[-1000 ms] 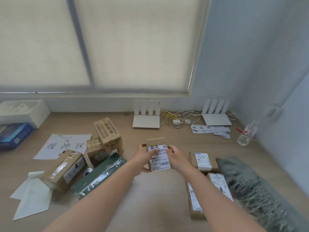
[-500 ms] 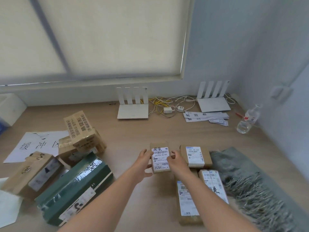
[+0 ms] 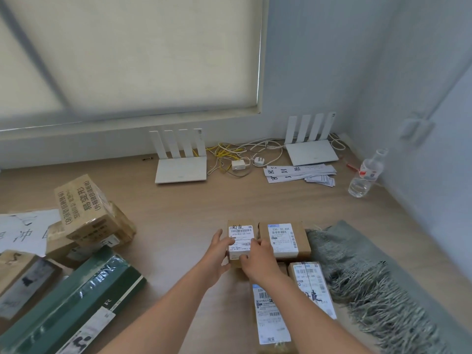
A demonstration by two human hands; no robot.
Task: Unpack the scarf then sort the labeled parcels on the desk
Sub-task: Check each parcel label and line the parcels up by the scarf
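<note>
A small brown parcel (image 3: 240, 235) with a white label lies flat on the desk, close beside a second labelled parcel (image 3: 284, 240) on its right. My left hand (image 3: 217, 254) grips its left side and my right hand (image 3: 258, 259) covers its near right corner. Two more labelled parcels lie nearer me: a long one (image 3: 272, 318) and one (image 3: 313, 284) partly under my right forearm. The grey-green fringed scarf (image 3: 365, 274) is spread out on the desk to the right.
At the left are stacked brown boxes (image 3: 89, 215), a long green box (image 3: 74, 305), another taped box (image 3: 23, 279) and a printed sheet (image 3: 23, 231). Two white routers (image 3: 181, 164) (image 3: 311, 146), cables (image 3: 229, 154), paper strips (image 3: 298, 172) and a water bottle (image 3: 366, 175) line the back.
My hands have carried the small parcel to the right and down onto the desk beside the other labelled parcel. The view has swung right.
</note>
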